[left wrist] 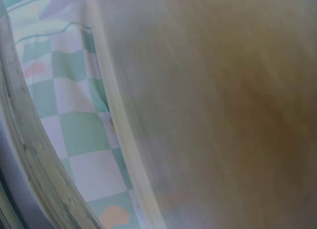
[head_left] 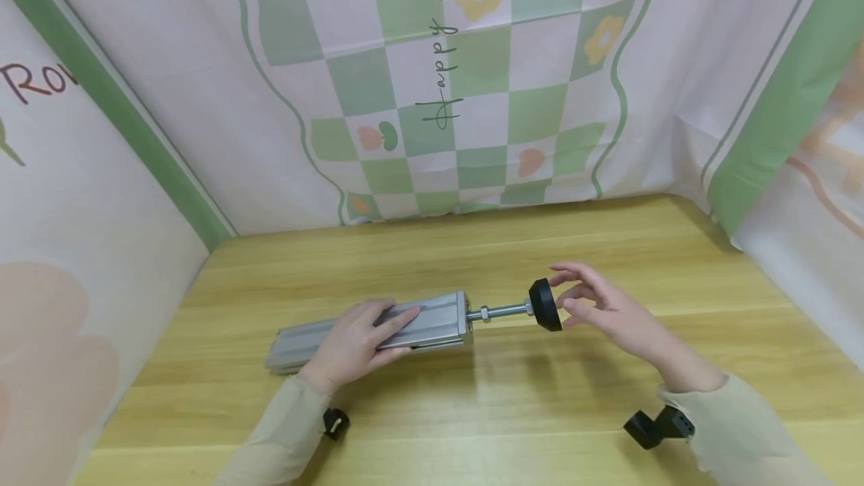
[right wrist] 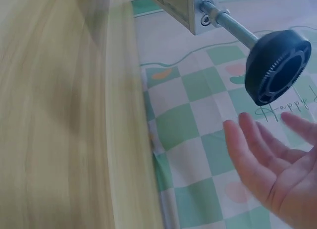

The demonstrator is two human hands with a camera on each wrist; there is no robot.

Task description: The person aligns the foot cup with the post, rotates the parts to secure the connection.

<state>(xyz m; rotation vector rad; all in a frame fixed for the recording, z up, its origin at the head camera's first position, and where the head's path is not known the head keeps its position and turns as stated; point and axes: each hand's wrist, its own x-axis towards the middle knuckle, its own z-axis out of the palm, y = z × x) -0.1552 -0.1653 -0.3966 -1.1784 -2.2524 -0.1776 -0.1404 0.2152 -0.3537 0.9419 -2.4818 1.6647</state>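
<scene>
My left hand (head_left: 358, 340) grips a silver aluminium profile (head_left: 435, 317) around its middle, the thumb along the near side and fingers over the top. From the profile's right end sticks a threaded rod (head_left: 506, 311) with a nut on it, ending in a round black levelling foot (head_left: 545, 306). Right beside the foot is my right hand (head_left: 607, 310), fingers spread and loosely bent, holding nothing. In the right wrist view the foot (right wrist: 277, 65) shows its toothed, hollow underside, with the fingertips (right wrist: 245, 120) just apart from it. The left wrist view does not show the left hand.
All this is over a wood-grain table (head_left: 418, 418). Behind it hangs a green-and-white checked cloth (head_left: 439, 96), with more printed cloth on both sides. Black camera mounts (head_left: 658, 426) sit at both wrists. Screw heads (right wrist: 206, 20) show on the profile's end plate.
</scene>
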